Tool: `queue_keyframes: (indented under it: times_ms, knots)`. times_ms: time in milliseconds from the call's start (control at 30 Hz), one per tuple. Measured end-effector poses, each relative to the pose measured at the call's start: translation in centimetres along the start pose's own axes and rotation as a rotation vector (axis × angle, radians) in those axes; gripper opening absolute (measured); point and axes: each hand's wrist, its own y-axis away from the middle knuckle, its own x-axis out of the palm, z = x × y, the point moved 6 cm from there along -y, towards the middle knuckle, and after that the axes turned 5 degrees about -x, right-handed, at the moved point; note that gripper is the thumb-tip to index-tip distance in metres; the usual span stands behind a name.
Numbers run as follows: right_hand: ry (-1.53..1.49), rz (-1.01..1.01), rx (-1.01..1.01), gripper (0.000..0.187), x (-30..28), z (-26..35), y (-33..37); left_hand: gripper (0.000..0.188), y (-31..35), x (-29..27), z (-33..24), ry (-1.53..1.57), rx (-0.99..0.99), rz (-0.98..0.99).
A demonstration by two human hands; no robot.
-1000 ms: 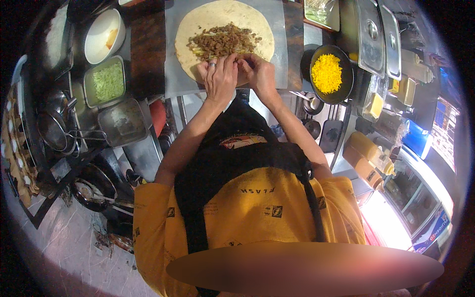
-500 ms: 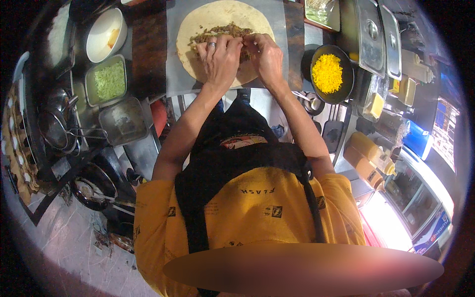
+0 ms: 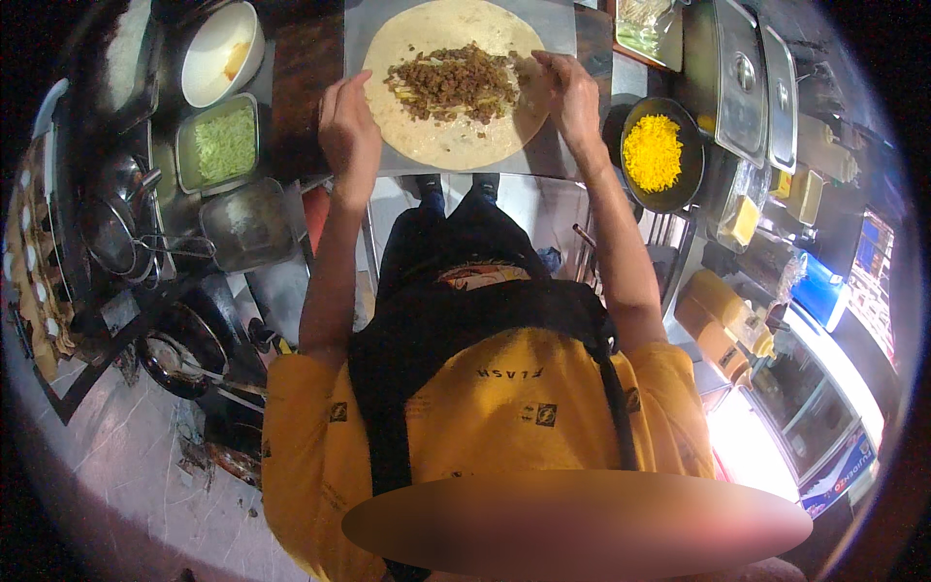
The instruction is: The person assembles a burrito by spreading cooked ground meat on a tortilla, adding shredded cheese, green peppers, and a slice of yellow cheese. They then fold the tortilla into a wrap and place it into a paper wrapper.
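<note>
One flatbread (image 3: 427, 141) between left fingers (image 3: 351, 90) and right fingers (image 3: 562, 69), both at rim

Flatbread (image 3: 456, 145), one: round, thin, pale cream with faint darker flecks; laid flat and unfolded, its upper rim near the top of the view, on a greyish sheet (image 3: 561, 29) that extends past its left and right sides. Filling (image 3: 454, 80), one portion: brown, crumbly, finely broken; heaped loosely in a wide band across the middle of the flatbread, bare margin above and below, stray crumbs around the edges, pale yellowish pieces (image 3: 412, 100) showing at lower left.
</note>
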Motion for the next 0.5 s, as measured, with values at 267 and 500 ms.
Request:
queue_keyframes:
  times_ms: [267,500]
  knots:
    - [0.082,0.263,-0.154,0.031,3.6,-1.0,-3.4,0.019,-3.7,5.1,2.2,-0.110,0.071,0.260]
    - [0.096,0.290,-0.107,0.030,2.5,1.2,-3.2,0.017,-4.2,5.6,3.0,-0.146,0.057,0.276]
